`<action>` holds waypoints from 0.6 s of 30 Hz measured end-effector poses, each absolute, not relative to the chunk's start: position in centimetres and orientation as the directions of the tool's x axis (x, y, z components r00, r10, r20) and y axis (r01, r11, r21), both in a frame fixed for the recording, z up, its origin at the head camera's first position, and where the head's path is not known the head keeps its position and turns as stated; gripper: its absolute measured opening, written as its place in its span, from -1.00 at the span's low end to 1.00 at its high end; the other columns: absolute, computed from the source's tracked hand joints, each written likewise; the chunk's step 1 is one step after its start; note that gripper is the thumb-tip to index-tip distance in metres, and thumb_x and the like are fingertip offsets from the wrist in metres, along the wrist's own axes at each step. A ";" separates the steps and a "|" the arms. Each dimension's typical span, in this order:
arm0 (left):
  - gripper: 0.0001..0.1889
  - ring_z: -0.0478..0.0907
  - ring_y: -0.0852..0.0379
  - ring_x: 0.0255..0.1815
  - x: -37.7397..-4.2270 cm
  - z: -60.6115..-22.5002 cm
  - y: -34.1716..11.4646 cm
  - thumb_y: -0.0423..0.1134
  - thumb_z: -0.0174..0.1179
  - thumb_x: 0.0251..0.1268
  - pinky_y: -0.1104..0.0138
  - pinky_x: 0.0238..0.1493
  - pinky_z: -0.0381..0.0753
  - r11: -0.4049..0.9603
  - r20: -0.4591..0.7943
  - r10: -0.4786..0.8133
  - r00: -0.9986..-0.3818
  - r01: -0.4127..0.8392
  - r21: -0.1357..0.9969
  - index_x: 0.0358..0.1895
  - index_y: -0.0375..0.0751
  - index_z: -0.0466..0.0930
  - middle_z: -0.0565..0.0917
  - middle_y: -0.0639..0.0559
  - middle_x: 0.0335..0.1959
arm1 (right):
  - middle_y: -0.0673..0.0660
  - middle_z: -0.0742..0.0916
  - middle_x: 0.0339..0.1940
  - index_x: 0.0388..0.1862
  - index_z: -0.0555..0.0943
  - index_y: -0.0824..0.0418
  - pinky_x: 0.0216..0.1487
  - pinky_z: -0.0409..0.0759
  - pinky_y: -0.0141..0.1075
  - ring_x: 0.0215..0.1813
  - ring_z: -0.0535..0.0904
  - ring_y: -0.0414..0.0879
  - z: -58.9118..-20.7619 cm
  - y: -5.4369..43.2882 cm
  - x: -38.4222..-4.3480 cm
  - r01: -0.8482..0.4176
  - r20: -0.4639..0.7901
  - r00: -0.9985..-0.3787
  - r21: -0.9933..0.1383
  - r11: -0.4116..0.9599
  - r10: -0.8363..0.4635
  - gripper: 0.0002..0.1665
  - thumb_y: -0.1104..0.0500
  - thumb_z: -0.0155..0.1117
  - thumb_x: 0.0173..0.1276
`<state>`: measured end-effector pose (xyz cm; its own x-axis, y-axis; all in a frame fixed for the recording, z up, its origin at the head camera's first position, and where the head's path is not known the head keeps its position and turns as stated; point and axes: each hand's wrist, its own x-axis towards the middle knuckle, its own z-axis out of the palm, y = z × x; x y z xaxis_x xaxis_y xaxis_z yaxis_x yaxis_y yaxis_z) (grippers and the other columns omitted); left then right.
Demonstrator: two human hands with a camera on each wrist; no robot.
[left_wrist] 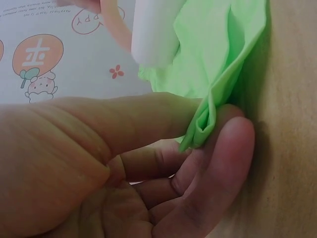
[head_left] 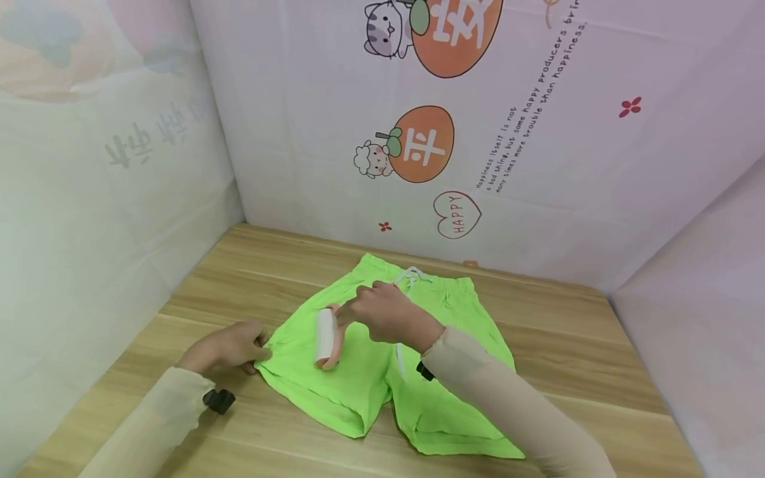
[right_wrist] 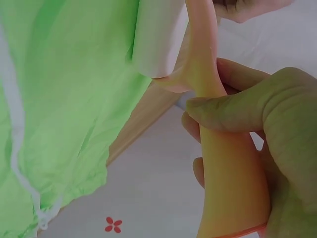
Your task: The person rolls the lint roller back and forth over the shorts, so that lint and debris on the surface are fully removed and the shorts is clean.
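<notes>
Neon green shorts (head_left: 364,358) lie spread on the wooden table, waistband toward the back wall. My left hand (head_left: 230,346) pinches the outer edge of the left leg between thumb and fingers; in the left wrist view the pinched fabric (left_wrist: 200,124) bunches into a small fold. In my right hand (head_left: 385,311) is a lint roller, its white roll (head_left: 325,335) on the left leg of the shorts. The right wrist view shows the fingers and thumb wrapped round its orange-pink handle (right_wrist: 230,173). A white drawstring (head_left: 412,273) hangs from the waistband.
The wooden table (head_left: 574,345) meets a printed white cloth wall (head_left: 323,133) at the back. More cloth walls stand at the left (head_left: 107,219) and right (head_left: 699,299). A black wrist camera (head_left: 219,400) sits on the left sleeve.
</notes>
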<state>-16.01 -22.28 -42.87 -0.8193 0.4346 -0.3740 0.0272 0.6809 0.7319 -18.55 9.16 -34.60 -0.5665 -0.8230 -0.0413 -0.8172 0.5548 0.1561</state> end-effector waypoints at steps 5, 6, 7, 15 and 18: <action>-0.73 0.51 0.13 -0.51 -16.0 -42.7 -22.2 -0.41 0.19 0.48 0.40 -0.44 0.52 0.674 -0.375 0.448 -0.812 0.030 0.738 -0.48 -0.23 0.46 0.58 0.00 -0.52 | -0.34 0.79 0.12 0.21 0.75 -0.28 -0.20 0.55 -0.30 -0.09 0.65 -0.14 -35.1 7.5 -18.5 -0.823 -0.023 -0.559 0.136 0.551 -0.829 -0.19 0.53 0.43 0.18; -0.75 0.51 0.13 -0.51 -16.0 -42.7 -22.3 -0.41 0.19 0.48 0.40 -0.44 0.52 0.674 -0.374 0.450 -0.811 0.034 0.738 -0.47 -0.24 0.48 0.58 0.00 -0.52 | -0.34 0.79 0.13 0.21 0.75 -0.29 -0.20 0.54 -0.30 -0.07 0.66 -0.14 -35.3 7.1 -18.5 -0.824 -0.021 -0.557 0.134 0.550 -0.830 -0.19 0.53 0.44 0.18; -0.76 0.51 0.14 -0.52 -16.0 -42.7 -22.3 -0.41 0.18 0.47 0.40 -0.44 0.53 0.675 -0.372 0.454 -0.810 0.040 0.737 -0.46 -0.26 0.50 0.59 0.00 -0.53 | -0.35 0.79 0.14 0.22 0.74 -0.29 -0.21 0.53 -0.31 -0.06 0.66 -0.14 -35.4 6.8 -18.6 -0.825 -0.020 -0.556 0.133 0.549 -0.831 -0.19 0.52 0.44 0.19; -0.79 0.55 0.12 -0.47 -16.0 -42.8 -22.5 -0.38 0.21 0.48 0.36 -0.40 0.60 0.684 -0.373 0.429 -0.822 0.026 0.729 -0.40 -0.28 0.48 0.55 -0.03 -0.47 | -0.34 0.78 0.17 0.22 0.74 -0.30 -0.30 0.50 -0.34 0.01 0.70 -0.13 -36.3 4.8 -18.5 -0.830 0.017 -0.549 0.105 0.548 -0.836 -0.19 0.52 0.41 0.22; -0.80 0.55 0.10 -0.45 -16.1 -42.7 -22.6 -0.38 0.20 0.50 0.34 -0.37 0.62 0.679 -0.370 0.435 -0.821 0.028 0.734 -0.37 -0.29 0.48 0.54 -0.03 -0.45 | -0.32 0.78 0.20 0.21 0.75 -0.28 -0.35 0.47 -0.35 0.03 0.72 -0.12 -36.5 4.5 -18.3 -0.815 0.042 -0.573 0.070 0.575 -0.818 -0.21 0.52 0.44 0.20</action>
